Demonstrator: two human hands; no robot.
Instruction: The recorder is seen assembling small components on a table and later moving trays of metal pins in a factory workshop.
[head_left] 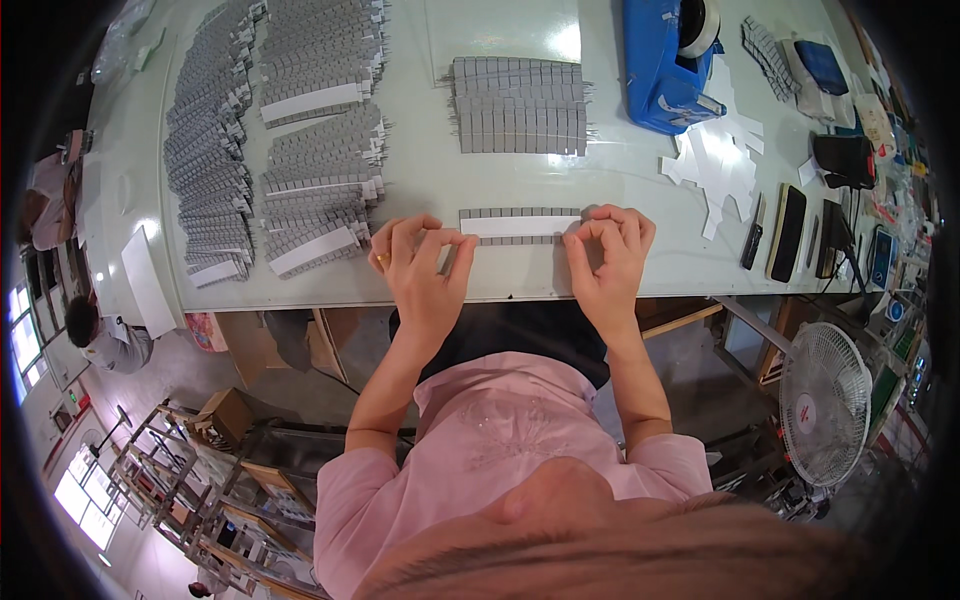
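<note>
A narrow row of small grey square pieces [520, 240] lies near the table's front edge, with a white strip [520, 226] along its middle. My left hand [424, 275] pinches the strip's left end between thumb and fingers; a ring is on one finger. At the right end, my right hand [612, 262] is closed in a similar pinch. The fingertips cover both ends, so exactly how they grip the strip and the row beneath is hidden. Just beyond lies a stack of similar grey rows [520, 105] with thin wires sticking out at both sides.
Heaps of grey rows [210, 150] cover the table's left side, some topped with white strips. A blue tape dispenser [655, 80] stands far right, beside loose white strips [715, 165]. A cutter knife [753, 232] and a phone [787, 232] lie at right. A fan [825, 405] stands beyond the edge.
</note>
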